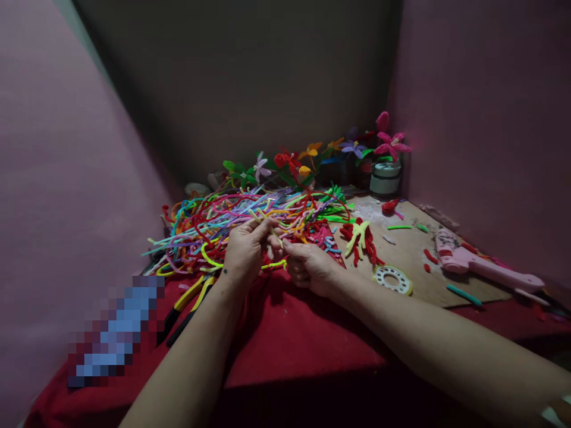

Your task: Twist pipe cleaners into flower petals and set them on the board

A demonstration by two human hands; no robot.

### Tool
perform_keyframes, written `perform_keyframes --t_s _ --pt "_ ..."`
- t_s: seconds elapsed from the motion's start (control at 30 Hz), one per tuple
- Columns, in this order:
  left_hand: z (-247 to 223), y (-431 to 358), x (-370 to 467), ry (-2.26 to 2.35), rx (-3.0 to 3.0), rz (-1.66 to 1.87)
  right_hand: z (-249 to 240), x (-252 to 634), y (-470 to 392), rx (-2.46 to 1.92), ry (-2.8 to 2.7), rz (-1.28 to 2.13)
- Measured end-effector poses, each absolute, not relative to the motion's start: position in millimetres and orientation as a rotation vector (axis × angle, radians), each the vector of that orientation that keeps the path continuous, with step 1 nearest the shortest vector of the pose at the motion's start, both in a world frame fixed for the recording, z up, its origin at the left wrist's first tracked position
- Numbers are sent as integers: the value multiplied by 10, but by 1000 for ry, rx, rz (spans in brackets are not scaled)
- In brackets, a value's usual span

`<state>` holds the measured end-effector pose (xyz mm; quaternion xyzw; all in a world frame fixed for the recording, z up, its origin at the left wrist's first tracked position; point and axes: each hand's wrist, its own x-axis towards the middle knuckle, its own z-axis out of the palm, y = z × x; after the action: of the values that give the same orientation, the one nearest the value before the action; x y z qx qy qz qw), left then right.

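Pale yellow pipe cleaners (263, 218) stick up from my left hand (251, 246), which is closed around them with thumb and fingers. My right hand (311, 266) is beside it, its thumb and index finger pinched on the lower end of the pale yellow piece, the other fingers curled in. Just behind both hands lies a large tangled pile of many-coloured pipe cleaners (214, 217). A bright yellow pipe cleaner (207, 257) curves out near my left wrist.
Yellow-and-black pliers (190, 295) lie left of my left forearm on the red cloth (285, 351). On the board (419, 238) are a white-and-yellow ring (392, 279), a pink tool (486, 267) and red and pale yellow pieces (359, 241). Pipe-cleaner flowers (288, 160) stand behind.
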<state>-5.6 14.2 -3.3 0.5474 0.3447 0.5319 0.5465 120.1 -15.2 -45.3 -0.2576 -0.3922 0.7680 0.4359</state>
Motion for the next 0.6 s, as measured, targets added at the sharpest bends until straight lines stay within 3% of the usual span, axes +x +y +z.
perform_keyframes --t_s 0.27,0.6 --pt "-32 126 -107 764 1328 1104 -485 1197 -134 -634 -967 1935" --pt "-11 170 -132 810 1214 1283 -449 1243 -102 -455 -694 2113"
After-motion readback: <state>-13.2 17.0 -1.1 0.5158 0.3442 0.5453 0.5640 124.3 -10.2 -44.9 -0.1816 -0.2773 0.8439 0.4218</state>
